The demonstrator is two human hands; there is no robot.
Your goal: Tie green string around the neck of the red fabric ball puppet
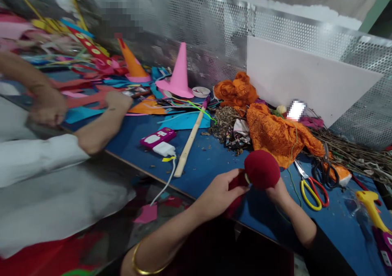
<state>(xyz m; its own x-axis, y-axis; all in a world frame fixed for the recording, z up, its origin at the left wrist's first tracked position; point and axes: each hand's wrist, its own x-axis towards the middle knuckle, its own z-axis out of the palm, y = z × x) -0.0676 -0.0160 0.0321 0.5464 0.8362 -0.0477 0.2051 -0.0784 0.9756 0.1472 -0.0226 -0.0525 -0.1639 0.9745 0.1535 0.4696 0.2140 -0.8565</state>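
Pinched between thumb and fingers of the left hand (225, 191), the near-left edge of a round dark red piece (262, 169) is held narrowly, while the right hand (277, 192) holds it from the other side, thumb against it; its other fingers are hidden behind the piece. It is held above the near edge of the blue table (211, 161), just short of a bunched orange cloth (269, 131), which crowds the space directly beyond. A green thread trails from that cloth down beside the right forearm. To the right of the forearm lie scissors with yellow and red handles (305, 177), a black-handled pair (327, 157) near them, and a yellow glue gun (367, 198) farther right. Left of the hands, a wooden stick (192, 139) slants across the table beside a purple power strip (167, 134) with a white plug. Dried plant bits (225, 123) are heaped beside the orange cloth, and a pink cone hat (180, 74) stands behind. At far left, a co-worker's hands (49, 106) are over the table
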